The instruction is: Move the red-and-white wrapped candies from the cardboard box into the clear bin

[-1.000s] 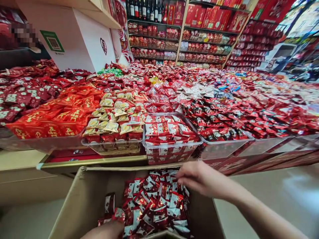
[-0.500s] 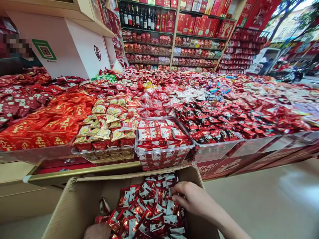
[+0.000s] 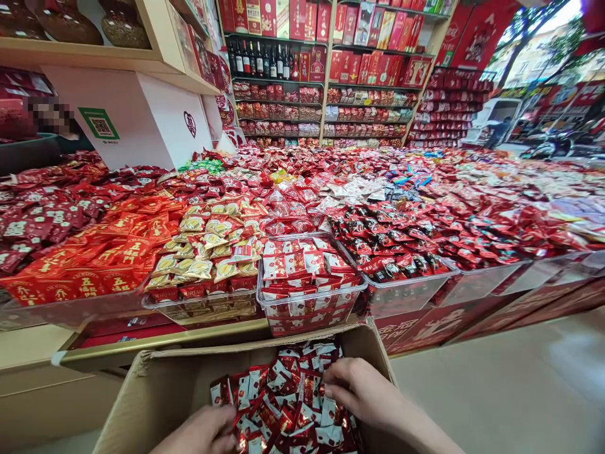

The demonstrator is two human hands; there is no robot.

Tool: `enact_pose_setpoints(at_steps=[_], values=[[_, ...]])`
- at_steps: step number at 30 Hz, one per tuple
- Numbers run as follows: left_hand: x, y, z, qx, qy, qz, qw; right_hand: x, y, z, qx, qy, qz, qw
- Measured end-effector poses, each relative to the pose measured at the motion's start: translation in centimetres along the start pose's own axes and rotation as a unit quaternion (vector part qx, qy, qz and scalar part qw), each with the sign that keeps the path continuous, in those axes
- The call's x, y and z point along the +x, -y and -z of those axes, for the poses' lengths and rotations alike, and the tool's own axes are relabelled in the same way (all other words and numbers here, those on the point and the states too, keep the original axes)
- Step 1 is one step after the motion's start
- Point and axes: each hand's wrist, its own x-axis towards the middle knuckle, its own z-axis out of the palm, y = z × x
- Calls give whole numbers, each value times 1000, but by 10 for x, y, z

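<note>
An open cardboard box (image 3: 113,416) is right in front of me, with small red-and-white wrapped candies (image 3: 283,403) heaped inside. My left hand (image 3: 201,432) is over the left side of the heap, fingers curled inward and slightly blurred; whatever lies between them is hidden. Just above those fingertips one red packet (image 3: 221,391) leans up. On the right side, my right hand (image 3: 357,386) rests at the heap with thumb and fingers closed at a candy packet. Beyond the box stands a clear plastic bin (image 3: 312,293) filled with similar red-and-white packets in rows.
Left of that bin are gold-wrapped candies (image 3: 208,268) and orange-red packets (image 3: 108,252); black-and-red packets (image 3: 392,258) fill the bin to the right. A white pillar (image 3: 142,120) rises at the left. Shelves (image 3: 326,75) with bottles and boxes line the back; tiled floor (image 3: 496,391) lies right.
My left hand has risen and shifted right over the candies. My right hand stays nearly in place in the box. The camera view has tilted up slightly.
</note>
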Motion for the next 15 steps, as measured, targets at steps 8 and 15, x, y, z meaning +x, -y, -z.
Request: enact_pose_setpoints(at_steps=[8, 15], values=[[12, -105, 27, -288, -68, -74, 952, 24, 38, -4, 349, -50, 19, 936], [6, -113, 20, -199, -190, -50, 960, 28, 39, -14, 482, -39, -31, 875]])
